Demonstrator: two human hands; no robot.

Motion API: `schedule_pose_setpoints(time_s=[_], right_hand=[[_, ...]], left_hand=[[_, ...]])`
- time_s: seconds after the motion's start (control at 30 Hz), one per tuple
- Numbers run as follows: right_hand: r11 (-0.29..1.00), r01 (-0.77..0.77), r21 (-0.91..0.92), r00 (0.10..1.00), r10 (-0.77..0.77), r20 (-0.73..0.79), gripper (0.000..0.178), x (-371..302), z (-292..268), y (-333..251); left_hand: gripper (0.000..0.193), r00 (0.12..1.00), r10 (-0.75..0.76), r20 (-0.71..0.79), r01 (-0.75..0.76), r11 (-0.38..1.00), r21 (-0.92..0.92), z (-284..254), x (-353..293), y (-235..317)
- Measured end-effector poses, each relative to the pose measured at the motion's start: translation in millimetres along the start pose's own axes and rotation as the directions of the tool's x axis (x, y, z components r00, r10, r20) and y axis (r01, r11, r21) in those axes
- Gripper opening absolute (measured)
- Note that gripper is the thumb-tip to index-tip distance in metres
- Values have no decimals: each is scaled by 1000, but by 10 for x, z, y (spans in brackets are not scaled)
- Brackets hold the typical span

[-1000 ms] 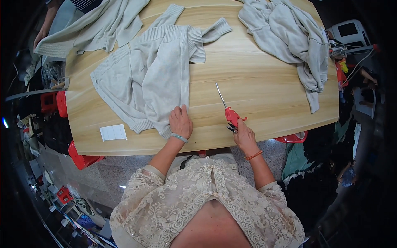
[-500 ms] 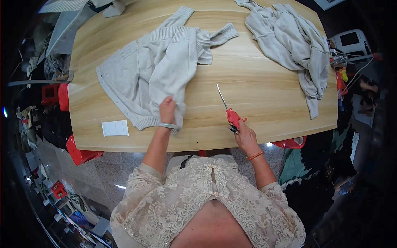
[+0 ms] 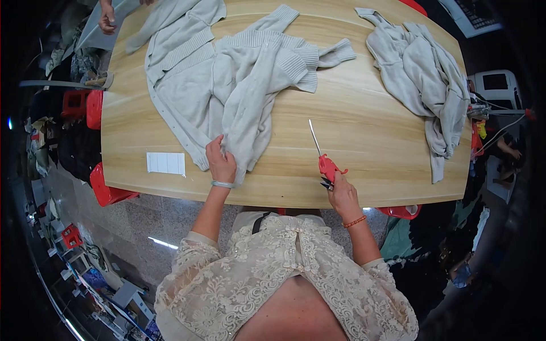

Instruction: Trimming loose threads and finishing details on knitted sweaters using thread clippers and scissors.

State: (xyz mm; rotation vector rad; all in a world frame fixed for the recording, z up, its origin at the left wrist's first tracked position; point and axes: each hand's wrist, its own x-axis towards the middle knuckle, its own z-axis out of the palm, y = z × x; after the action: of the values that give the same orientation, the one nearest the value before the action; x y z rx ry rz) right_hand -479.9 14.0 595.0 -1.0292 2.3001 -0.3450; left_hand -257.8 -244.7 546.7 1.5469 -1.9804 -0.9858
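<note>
Pale wood-grain table [image 3: 375,142] fills the head view, ringed by a cluttered workroom, with a red stool [image 3: 107,187] at eight o'clock beside its edge. Clock directions run from the tabletop's middle. At ten o'clock, just off that middle, I see a pale knit cardigan [image 3: 250,74] lying rumpled, its ribbed cuff reaching toward one o'clock. Another pale garment [image 3: 193,20] meets it farther out on the same line, and past that is a co-worker's hand [image 3: 106,20]. Between seven and eight, the person's left hand [image 3: 222,163] has its fingertips on the cardigan's near end, thumb a little apart; I cannot tell whether they pinch the cloth. At five, the right hand [image 3: 344,196] curls its fingers around a red tool [image 3: 328,166], whose thin metal tube points to eleven, along with black-tipped snips [image 3: 326,183]. A white card [image 3: 166,163] lies at eight, and a third knit piece [image 3: 418,85] is bunched at three.
</note>
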Motion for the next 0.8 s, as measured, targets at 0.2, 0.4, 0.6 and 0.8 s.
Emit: schedule_pose_setpoints(time_s=[0.2, 0.4, 0.6, 0.8], right_hand=[[985, 153, 76, 988, -151, -25, 35, 18, -45, -281], [936, 160, 315, 962, -219, 163, 41, 128, -101, -630], [887, 230, 400, 972, -224, -63, 25, 312, 49, -502], [935, -338, 107, 793, 344, -502, 18, 596, 34, 975]], left_hand=[[43, 870, 370, 325, -294, 920, -259, -36, -34, 617], [56, 734, 361, 575, 315, 569, -759, 621, -487, 1078], [39, 843, -52, 536, 530, 255, -809, 668, -345, 904], [39, 821, -117, 558, 569, 234, -788, 709, -357, 915]])
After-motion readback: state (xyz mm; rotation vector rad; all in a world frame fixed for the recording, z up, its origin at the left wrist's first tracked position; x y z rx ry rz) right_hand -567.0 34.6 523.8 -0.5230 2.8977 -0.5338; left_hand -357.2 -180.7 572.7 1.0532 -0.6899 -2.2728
